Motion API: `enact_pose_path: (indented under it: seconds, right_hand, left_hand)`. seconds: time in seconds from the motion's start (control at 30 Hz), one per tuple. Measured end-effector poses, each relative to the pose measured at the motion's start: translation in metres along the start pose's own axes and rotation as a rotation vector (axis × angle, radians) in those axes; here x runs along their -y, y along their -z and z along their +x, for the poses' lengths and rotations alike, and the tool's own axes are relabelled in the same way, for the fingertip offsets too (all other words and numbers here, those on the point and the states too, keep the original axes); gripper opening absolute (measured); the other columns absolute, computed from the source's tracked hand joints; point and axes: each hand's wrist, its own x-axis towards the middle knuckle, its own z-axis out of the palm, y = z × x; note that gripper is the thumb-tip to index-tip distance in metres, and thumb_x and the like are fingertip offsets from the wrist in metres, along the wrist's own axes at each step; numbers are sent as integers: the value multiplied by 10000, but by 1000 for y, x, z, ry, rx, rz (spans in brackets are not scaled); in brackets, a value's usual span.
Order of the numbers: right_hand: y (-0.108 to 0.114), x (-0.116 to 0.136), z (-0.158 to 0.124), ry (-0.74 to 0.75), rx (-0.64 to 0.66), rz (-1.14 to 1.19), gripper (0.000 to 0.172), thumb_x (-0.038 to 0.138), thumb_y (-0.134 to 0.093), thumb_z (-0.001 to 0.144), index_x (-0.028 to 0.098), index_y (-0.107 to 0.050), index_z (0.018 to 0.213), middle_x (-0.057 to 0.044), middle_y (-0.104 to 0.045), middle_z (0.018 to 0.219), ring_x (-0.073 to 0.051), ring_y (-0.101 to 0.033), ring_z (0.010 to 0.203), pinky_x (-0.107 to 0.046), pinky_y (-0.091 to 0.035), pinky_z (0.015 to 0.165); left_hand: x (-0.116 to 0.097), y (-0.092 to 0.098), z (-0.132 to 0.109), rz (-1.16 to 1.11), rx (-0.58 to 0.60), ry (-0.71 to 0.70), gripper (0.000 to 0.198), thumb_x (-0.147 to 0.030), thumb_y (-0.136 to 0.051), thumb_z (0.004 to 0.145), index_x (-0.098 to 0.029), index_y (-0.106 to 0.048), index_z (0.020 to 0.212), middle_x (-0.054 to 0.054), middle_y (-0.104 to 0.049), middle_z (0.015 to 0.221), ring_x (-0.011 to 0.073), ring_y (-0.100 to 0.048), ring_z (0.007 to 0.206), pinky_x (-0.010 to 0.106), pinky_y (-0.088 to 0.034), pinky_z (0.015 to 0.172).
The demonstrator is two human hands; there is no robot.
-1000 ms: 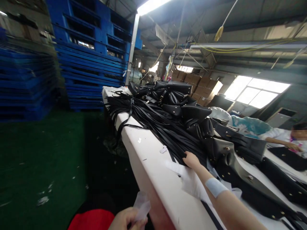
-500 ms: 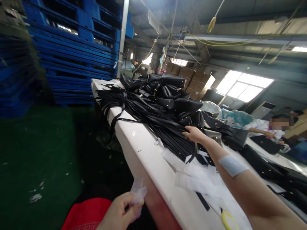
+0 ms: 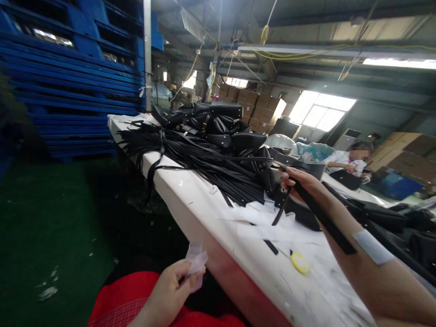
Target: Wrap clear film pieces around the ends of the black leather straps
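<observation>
My right hand (image 3: 299,181) is closed on a black strap (image 3: 323,220) above the table. One end of the strap hangs across my forearm, and another length stretches left toward the strap bundle (image 3: 204,159). That bundle of long black straps lies on the white table (image 3: 177,186), tied near its left end. Low in the view, beside the table edge, my left hand (image 3: 177,279) pinches a crumpled translucent white sheet (image 3: 196,261). Black leather bags (image 3: 225,122) are heaped behind the straps.
White paper pieces (image 3: 269,231) and a yellow ring-shaped tool (image 3: 299,262) lie on the near table. Blue pallets (image 3: 78,91) are stacked at left. Another person (image 3: 354,163) sits at the right, with cartons (image 3: 402,154) behind.
My right hand has moved right and toward me, drawing a strap out from the bundle. The view has turned to the right. My left hand still holds the sheet.
</observation>
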Motion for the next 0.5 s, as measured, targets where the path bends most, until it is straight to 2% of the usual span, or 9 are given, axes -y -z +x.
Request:
enact_pose_path:
  seconds: [0.07,0.13,0.17,0.2,0.27,0.37,0.5]
  right_hand:
    - [6,-6,-27,182,-109,193,121,276,-583,934,194,-664,899,52,-595,685,-27,-457,463,-197,-506,568]
    - [6,-19,-50,330,-180,330,236,252,-458,996,207,-668,898,53,-599,697,-20,-478,492,-193,-504,638]
    - [4,-28,-58,359,-201,374,237,248,-458,996,211,-668,893,56,-597,691,-18,-482,500,-186,-502,657]
    - [0,-38,-66,347,-211,398,188,254,-505,976,217,-667,890,60,-587,675,-21,-478,501,-181,-503,664]
    - [-13,-63,-75,217,-197,387,72,297,-642,893,230,-655,869,69,-548,626,-43,-449,482,-192,-517,642]
    - [-38,-99,-84,-5,-122,289,206,416,-679,842,230,-613,784,56,-500,596,-77,-430,472,-241,-519,603]
    - [-63,-129,-93,-83,-67,178,373,584,-654,805,212,-624,782,4,-598,704,-112,-544,585,-284,-524,678]
  left_hand:
    - [-6,0,-4,-2,8,-10,375,-459,-566,879,-156,-707,708,44,-649,739,176,-583,676,239,-457,624]
    - [-14,-1,-8,-7,20,-46,339,-442,-592,865,-161,-728,731,47,-670,750,181,-603,689,240,-472,637]
    - [-18,-2,-9,-11,26,-70,318,-429,-604,859,-166,-740,740,50,-683,759,185,-616,699,243,-483,651]
    - [-22,-3,-10,-15,33,-94,302,-417,-611,855,-172,-749,744,53,-693,763,189,-626,705,247,-491,662]
    - [-30,-5,-12,-18,52,-125,288,-403,-617,853,-178,-761,744,60,-701,759,191,-634,700,253,-502,672]
    - [-39,-8,-16,-19,79,-124,307,-406,-614,859,-171,-764,734,66,-692,736,182,-624,675,250,-500,666]
    - [-42,-13,-22,-9,141,-110,297,-387,-601,863,-163,-764,758,77,-695,772,188,-629,707,260,-499,691]
